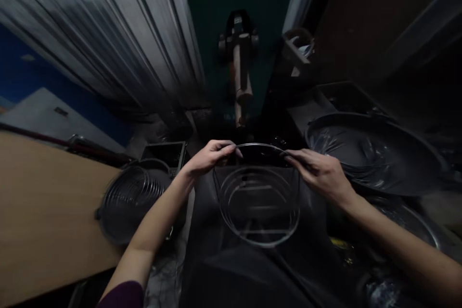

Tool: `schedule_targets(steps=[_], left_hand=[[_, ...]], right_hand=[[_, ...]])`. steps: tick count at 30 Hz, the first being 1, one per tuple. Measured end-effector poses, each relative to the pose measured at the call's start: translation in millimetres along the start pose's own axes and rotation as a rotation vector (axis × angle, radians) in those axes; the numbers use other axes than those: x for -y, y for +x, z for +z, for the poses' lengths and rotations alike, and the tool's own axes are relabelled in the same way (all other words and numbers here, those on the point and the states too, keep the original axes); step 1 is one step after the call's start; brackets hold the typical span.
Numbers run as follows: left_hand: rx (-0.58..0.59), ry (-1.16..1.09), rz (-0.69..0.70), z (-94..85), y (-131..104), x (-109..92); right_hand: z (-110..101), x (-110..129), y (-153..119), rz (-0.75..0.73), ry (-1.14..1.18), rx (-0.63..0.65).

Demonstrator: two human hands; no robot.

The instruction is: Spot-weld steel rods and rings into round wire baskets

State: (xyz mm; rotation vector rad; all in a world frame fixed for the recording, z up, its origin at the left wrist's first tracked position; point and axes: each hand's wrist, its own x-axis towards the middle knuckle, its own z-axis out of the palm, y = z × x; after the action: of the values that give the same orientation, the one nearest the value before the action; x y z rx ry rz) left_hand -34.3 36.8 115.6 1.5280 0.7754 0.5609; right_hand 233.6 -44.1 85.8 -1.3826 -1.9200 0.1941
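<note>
A thin metal wire ring (257, 145) hangs upright in front of the body. My left hand (213, 155) pinches its upper left edge, and my right hand (317, 168) grips the upper right edge between thumb and fingers. Below, a wire frame with round rings and crossbars (270, 244) shows over the dark cloth on the lap; whether it joins the held ring I cannot tell. Ahead of both hands stands a green machine (212, 24) with a rod-like metal part (242, 74) pointing down toward them.
On the left, a round dark pan holds several metal rings (133, 190), beside a wooden board (46, 216). A large dark basin (400, 154) with thin wires lies on the right. Behind it sits a small container (298, 50). Corrugated metal (119, 19) rises at the upper left.
</note>
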Motion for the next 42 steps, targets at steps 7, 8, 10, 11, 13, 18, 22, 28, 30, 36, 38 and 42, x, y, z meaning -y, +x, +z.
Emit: schedule_targets(steps=[7, 8, 10, 11, 13, 18, 22, 28, 30, 36, 38, 42], left_hand=[[-0.21, 0.401, 0.062, 33.0, -6.5, 95.0], [-0.276, 0.551, 0.137, 34.4, -7.1, 102.9], [-0.314, 0.786, 0.232, 33.4, -6.2, 113.5], [-0.301, 0.855, 0.246, 31.5, -4.5, 116.7], [-0.274, 0.912, 0.234, 27.4, 0.9, 119.8], [-0.208, 0.955, 0.128, 22.1, 23.8, 118.8], [-0.12, 1.04, 0.02, 21.6, 43.5, 116.2], [-0.056, 1.056, -0.026, 15.9, 56.3, 111.2], [-0.062, 1.034, -0.002, 7.7, 57.8, 104.1], [-0.109, 1.047, 0.087, -24.6, 64.8, 62.2], [-0.129, 1.036, 0.114, -31.6, 68.8, 50.8], [-0.141, 1.021, 0.15, -39.0, 80.0, 39.9]], right_hand=[[39.2, -15.5, -45.1, 0.047, -0.177, 0.213], [43.1, -17.7, -40.6, 0.032, -0.177, 0.258], [51.1, -22.4, -28.3, -0.01, -0.177, 0.319], [55.3, -25.0, -22.3, -0.031, -0.189, 0.335], [63.5, -30.5, -13.5, -0.058, -0.246, 0.358], [75.0, -39.2, -4.3, 0.01, -0.553, 0.532], [78.3, -42.2, 4.4, 0.063, -0.737, 0.67], [80.7, -44.3, 15.6, 0.072, -0.77, 0.753], [78.5, -42.3, 24.1, 0.067, -0.77, 0.739], [65.6, -34.0, 66.7, -0.009, -0.744, 0.598], [61.8, -32.2, 79.3, -0.004, -0.716, 0.583], [57.7, -33.0, 94.1, 0.029, -0.669, 0.55]])
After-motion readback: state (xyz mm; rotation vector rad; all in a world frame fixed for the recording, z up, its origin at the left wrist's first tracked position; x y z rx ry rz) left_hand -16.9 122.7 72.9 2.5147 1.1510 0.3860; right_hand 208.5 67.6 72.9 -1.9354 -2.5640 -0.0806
